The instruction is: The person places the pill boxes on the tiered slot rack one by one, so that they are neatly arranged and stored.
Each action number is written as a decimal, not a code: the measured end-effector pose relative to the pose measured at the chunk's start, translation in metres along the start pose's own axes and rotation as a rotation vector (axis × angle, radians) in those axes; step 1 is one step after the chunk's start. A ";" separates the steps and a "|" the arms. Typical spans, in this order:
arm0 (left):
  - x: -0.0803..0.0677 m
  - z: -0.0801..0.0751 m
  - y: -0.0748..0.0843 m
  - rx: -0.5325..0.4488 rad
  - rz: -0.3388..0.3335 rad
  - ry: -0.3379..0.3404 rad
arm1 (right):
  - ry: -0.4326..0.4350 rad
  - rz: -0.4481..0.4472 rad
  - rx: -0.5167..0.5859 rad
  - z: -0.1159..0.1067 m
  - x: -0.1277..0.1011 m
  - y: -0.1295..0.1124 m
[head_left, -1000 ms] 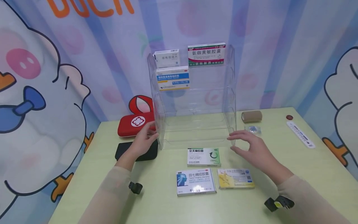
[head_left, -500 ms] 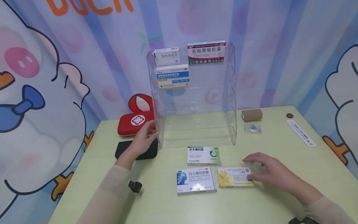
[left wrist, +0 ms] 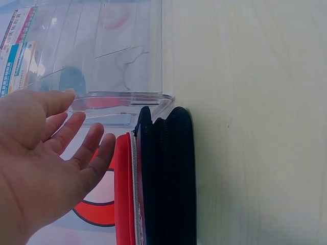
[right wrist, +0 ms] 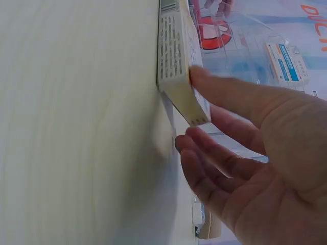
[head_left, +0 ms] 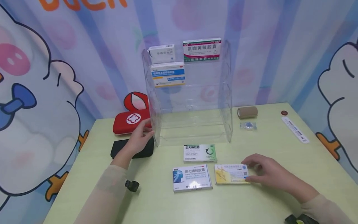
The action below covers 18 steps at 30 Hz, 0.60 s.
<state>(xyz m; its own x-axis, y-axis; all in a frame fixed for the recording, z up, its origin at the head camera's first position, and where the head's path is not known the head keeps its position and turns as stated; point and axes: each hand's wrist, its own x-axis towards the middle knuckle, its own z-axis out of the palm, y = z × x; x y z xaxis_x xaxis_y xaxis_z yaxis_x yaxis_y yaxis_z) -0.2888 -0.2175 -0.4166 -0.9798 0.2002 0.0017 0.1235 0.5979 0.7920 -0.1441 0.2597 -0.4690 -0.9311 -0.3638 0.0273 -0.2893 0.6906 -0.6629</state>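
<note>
My right hand (head_left: pixel 268 174) pinches the right end of a yellow-and-white medicine box (head_left: pixel 230 174), thumb on the near edge and a finger at the far edge. In the right wrist view the thumb lies against the box's end (right wrist: pixel 176 56). My left hand (head_left: pixel 138 140) is at the left side of a clear acrylic display rack (head_left: pixel 193 130), its fingers loosely extended; whether they touch the rack cannot be told. Beside the held box lie a white-and-blue medicine box (head_left: pixel 192 179) and a green-and-white medicine box (head_left: pixel 199 153), both flat on the table.
The rack's upper tiers hold a white box (head_left: pixel 162 54), a red-and-green box (head_left: pixel 202 49) and a blue-and-white box (head_left: pixel 168 74). Left of it lie a red first-aid case (head_left: pixel 123 123) and a black case (head_left: pixel 145 149). Rightward are a brown bandage roll (head_left: pixel 247 112) and a white strip (head_left: pixel 295 129).
My right hand has left the rack's right side, moved down and right, and taken hold of the yellow-and-white box's right end. The left hand stays by the rack. The head view has shifted slightly.
</note>
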 end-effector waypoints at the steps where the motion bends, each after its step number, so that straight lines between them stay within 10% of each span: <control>1: -0.001 0.000 0.000 0.000 -0.003 0.000 | 0.006 0.003 0.018 0.000 0.001 -0.001; 18: -0.002 -0.001 0.002 -0.008 0.002 -0.003 | 0.314 -0.148 -0.026 -0.053 0.050 -0.036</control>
<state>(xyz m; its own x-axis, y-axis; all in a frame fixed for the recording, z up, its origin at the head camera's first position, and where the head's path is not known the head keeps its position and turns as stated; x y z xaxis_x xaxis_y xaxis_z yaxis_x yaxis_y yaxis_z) -0.2872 -0.2169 -0.4142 -0.9791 0.2034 0.0015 0.1240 0.5913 0.7969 -0.1919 0.2501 -0.4045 -0.9005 -0.2536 0.3533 -0.4279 0.6621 -0.6153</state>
